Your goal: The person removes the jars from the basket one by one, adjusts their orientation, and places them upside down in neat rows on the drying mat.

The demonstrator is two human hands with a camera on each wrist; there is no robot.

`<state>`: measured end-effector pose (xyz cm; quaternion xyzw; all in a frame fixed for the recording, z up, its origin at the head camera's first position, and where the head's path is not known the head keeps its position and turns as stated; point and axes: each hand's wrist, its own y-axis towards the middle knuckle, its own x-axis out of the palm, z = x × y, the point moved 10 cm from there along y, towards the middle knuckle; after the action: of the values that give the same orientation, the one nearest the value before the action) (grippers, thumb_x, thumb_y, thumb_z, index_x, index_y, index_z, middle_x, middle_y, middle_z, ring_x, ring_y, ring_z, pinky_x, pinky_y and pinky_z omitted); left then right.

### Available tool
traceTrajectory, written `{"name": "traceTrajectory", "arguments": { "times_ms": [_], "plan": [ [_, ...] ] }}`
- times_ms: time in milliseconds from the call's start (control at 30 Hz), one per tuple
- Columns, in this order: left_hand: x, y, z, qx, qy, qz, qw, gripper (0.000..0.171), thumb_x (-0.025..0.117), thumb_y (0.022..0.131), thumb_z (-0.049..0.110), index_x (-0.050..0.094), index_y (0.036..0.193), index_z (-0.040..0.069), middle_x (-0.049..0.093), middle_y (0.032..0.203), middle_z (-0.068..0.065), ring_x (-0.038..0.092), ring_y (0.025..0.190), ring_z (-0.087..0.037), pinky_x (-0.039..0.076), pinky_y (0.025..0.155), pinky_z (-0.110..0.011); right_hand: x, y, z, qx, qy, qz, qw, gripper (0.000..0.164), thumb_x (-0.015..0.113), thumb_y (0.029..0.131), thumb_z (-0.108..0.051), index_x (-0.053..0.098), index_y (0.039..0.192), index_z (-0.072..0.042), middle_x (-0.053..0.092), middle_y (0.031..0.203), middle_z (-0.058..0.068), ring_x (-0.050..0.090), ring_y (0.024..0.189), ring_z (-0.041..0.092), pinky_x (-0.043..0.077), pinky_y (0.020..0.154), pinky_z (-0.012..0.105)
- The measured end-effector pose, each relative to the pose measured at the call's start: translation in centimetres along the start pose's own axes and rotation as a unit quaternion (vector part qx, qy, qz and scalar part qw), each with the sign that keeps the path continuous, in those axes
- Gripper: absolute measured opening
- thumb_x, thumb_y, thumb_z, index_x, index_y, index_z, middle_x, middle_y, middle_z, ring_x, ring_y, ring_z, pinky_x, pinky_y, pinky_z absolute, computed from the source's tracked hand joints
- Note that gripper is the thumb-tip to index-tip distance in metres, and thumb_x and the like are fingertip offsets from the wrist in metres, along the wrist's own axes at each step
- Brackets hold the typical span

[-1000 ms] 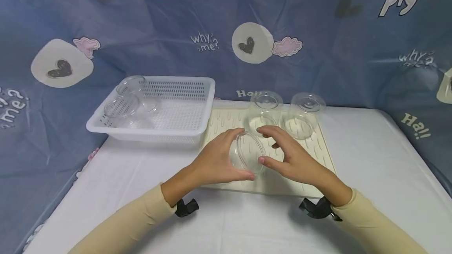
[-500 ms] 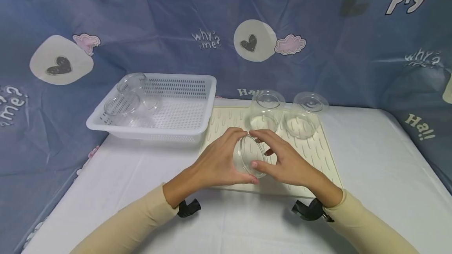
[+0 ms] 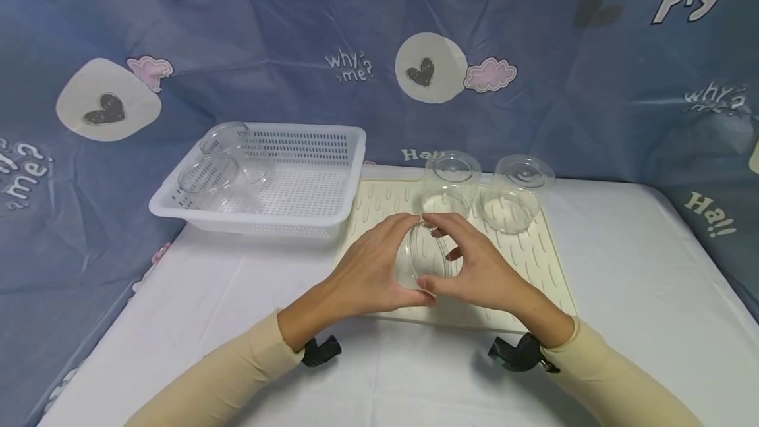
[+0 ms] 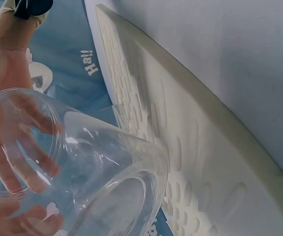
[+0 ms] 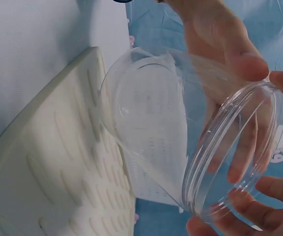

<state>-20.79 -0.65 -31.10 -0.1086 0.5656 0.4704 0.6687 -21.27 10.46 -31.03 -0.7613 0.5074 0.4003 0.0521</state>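
Observation:
A clear plastic jar (image 3: pixel 408 263) lies tilted on its side in the air between both hands, above a cream ridged mat (image 3: pixel 385 206). My left hand (image 3: pixel 369 270) grips its body, with fingers and thumb curved around it. At the ringed rim (image 5: pixel 200 162), my right hand (image 3: pixel 481 267) holds on with fingers and thumb spread around the edge. The jar's closed base (image 4: pixel 127 196) faces down and toward the mat in the left wrist view. Whether a separate clear lid sits at the rim cannot be told.
Two more clear jars (image 3: pixel 452 180) (image 3: pixel 517 193) stand at the mat's back edge. A white slotted basket (image 3: pixel 350 176) at the left holds clear jars (image 3: pixel 207 173). Behind the white-covered table (image 3: pixel 249 282) hangs a blue printed cloth (image 3: pixel 284 25).
My right hand has come left and closed in on the jar's rim, so its fingertips now meet the left hand's near the top. The left hand with the jar has shifted slightly right.

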Motion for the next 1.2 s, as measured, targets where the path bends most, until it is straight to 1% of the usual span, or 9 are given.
{"name": "traceTrajectory", "arguments": {
  "times_ms": [167,267,333,500,567,767,833,1000,1200],
  "plan": [
    [0.4,-0.5,-1.1,-0.031,0.009,-0.046,0.9984,0.116,0.084,0.061,0.066,0.032,0.153,0.018,0.046,0.152,0.001,0.045,0.14,-0.02,0.041,0.114,-0.044,-0.8,-0.2,0.1,0.007,-0.003,0.012,1.0,0.081,0.083,0.072,-0.021,0.047,0.145,-0.017,0.054,0.137,0.0,0.056,0.119,0.02,0.058,0.08,0.033],
    [0.5,-1.1,-1.9,-0.038,0.008,-0.059,0.9975,0.117,0.084,0.061,0.066,0.03,0.155,0.021,0.044,0.153,0.003,0.043,0.142,-0.019,0.041,0.114,-0.045,-1.6,-0.5,0.1,0.011,-0.005,0.02,1.0,0.082,0.083,0.071,-0.018,0.048,0.145,-0.018,0.055,0.136,0.0,0.057,0.118,0.02,0.058,0.08,0.033],
    [0.5,-1.6,-2.3,-0.037,0.005,-0.058,0.9976,0.117,0.084,0.061,0.066,0.029,0.156,0.022,0.043,0.153,0.003,0.043,0.142,-0.019,0.043,0.113,-0.045,-2.0,-0.8,0.1,0.009,-0.007,0.024,1.0,0.082,0.083,0.071,-0.017,0.048,0.145,-0.019,0.055,0.136,0.001,0.056,0.117,0.017,0.058,0.079,0.032],
    [0.7,-2.6,-3.4,-0.04,-0.012,-0.056,0.9976,0.118,0.086,0.061,0.062,0.027,0.156,0.025,0.042,0.153,0.005,0.043,0.141,-0.016,0.047,0.109,-0.044,-2.8,-1.3,0.3,0.003,0.002,0.034,0.999,0.082,0.082,0.07,-0.014,0.048,0.145,-0.019,0.056,0.136,0.003,0.057,0.117,0.021,0.058,0.079,0.031],
    [0.7,-2.8,-3.6,-0.038,-0.018,-0.055,0.9976,0.118,0.086,0.062,0.061,0.027,0.156,0.024,0.041,0.154,0.004,0.042,0.141,-0.016,0.048,0.108,-0.044,-2.9,-1.4,0.4,0.0,0.006,0.035,0.999,0.082,0.082,0.07,-0.013,0.048,0.145,-0.019,0.055,0.136,0.004,0.057,0.117,0.023,0.058,0.079,0.03],
    [0.4,-3.0,-3.5,-0.025,-0.023,-0.041,0.9986,0.118,0.086,0.063,0.059,0.027,0.156,0.021,0.04,0.155,0.001,0.041,0.143,-0.019,0.045,0.111,-0.045,-2.9,-1.4,0.2,-0.015,0.006,0.04,0.999,0.083,0.082,0.07,-0.012,0.047,0.145,-0.019,0.056,0.136,0.004,0.057,0.117,0.021,0.058,0.079,0.03],
    [0.3,-3.1,-3.5,-0.027,-0.037,-0.032,0.9984,0.117,0.088,0.063,0.057,0.027,0.156,0.018,0.039,0.156,-0.001,0.04,0.144,-0.02,0.044,0.112,-0.045,-3.0,-1.4,0.1,-0.02,0.01,0.043,0.999,0.084,0.082,0.07,-0.011,0.047,0.146,-0.02,0.056,0.136,0.004,0.057,0.117,0.02,0.058,0.079,0.03],
    [-0.2,-3.3,-3.6,-0.03,-0.104,-0.007,0.9941,0.124,0.094,0.058,0.044,0.023,0.156,0.016,0.035,0.158,-0.004,0.04,0.144,-0.022,0.044,0.113,-0.045,-3.0,-1.4,0.0,-0.033,0.039,0.047,0.998,0.082,0.08,0.072,-0.007,0.046,0.147,-0.018,0.057,0.135,0.006,0.057,0.116,0.018,0.058,0.078,0.031],
    [-0.1,-3.8,-3.6,-0.011,-0.182,-0.004,0.9833,0.137,0.097,0.054,0.037,0.01,0.158,0.018,0.029,0.161,-0.003,0.036,0.145,-0.022,0.044,0.112,-0.044,-2.5,-1.9,1.0,-0.03,0.125,0.023,0.991,0.074,0.074,0.081,0.0,0.043,0.147,-0.01,0.051,0.138,0.014,0.056,0.12,0.011,0.058,0.083,0.03]
  ]
}}
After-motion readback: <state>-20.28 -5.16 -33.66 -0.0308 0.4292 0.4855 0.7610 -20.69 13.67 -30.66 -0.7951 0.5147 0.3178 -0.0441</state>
